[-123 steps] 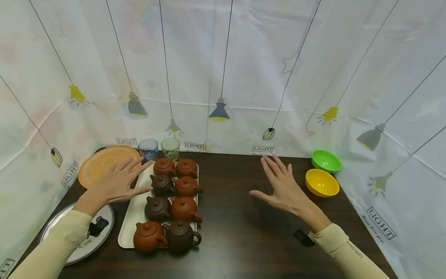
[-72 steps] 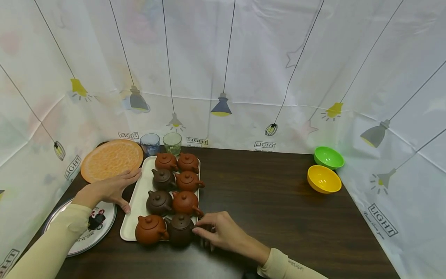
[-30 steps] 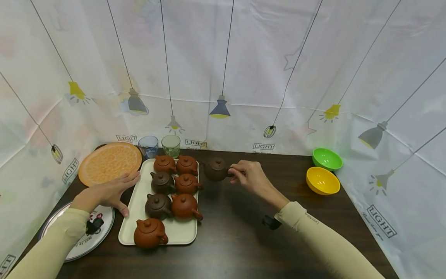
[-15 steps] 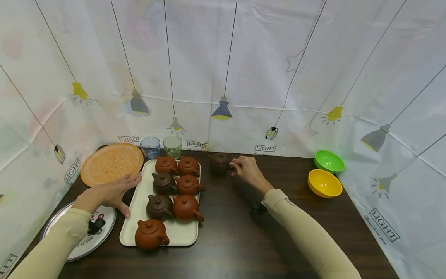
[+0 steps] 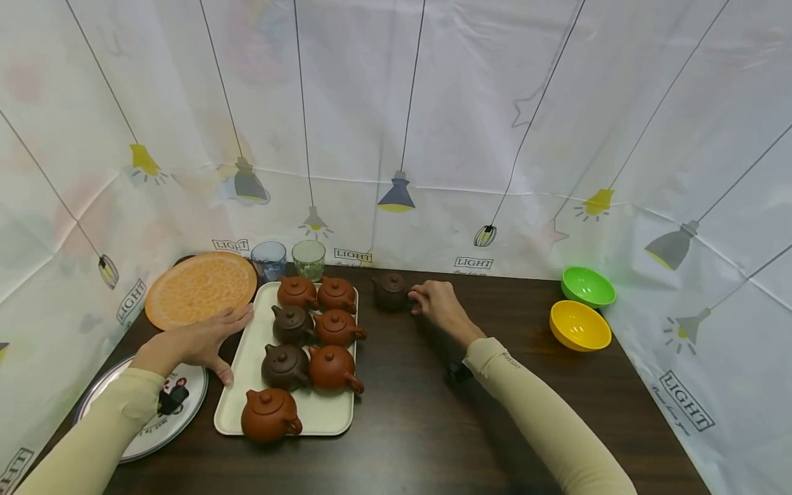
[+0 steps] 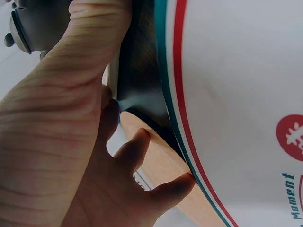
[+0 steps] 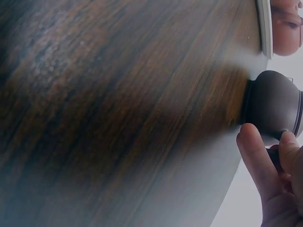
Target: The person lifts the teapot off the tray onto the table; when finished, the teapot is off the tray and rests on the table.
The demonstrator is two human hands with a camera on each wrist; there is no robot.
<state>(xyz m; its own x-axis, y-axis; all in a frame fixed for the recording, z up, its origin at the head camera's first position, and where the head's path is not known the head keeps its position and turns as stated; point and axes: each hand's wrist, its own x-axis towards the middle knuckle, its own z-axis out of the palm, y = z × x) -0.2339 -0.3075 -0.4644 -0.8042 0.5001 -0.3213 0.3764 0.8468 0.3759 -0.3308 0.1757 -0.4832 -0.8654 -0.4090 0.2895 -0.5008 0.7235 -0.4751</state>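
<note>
At the left rim of the cream tray (image 5: 322, 416), the left hand (image 5: 193, 344) has its fingers spread; on it stand seven clay teapots (image 5: 284, 368); just right of its far end, a dark brown teapot (image 5: 390, 293), pinched at its handle (image 7: 273, 158) by the right hand (image 5: 442, 306).

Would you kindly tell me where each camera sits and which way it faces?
Head: on the head, facing forward and down over the dark brown wood-grained table; left hand, right hand and cream sleeves show.
Left wrist: on that wrist, facing the round white plate with red-and-teal rim; part of that hand shows.
Right wrist: on that wrist, facing across the table towards the round dark brown clay teapot; fingers show.
Head and right wrist share that teapot.
</note>
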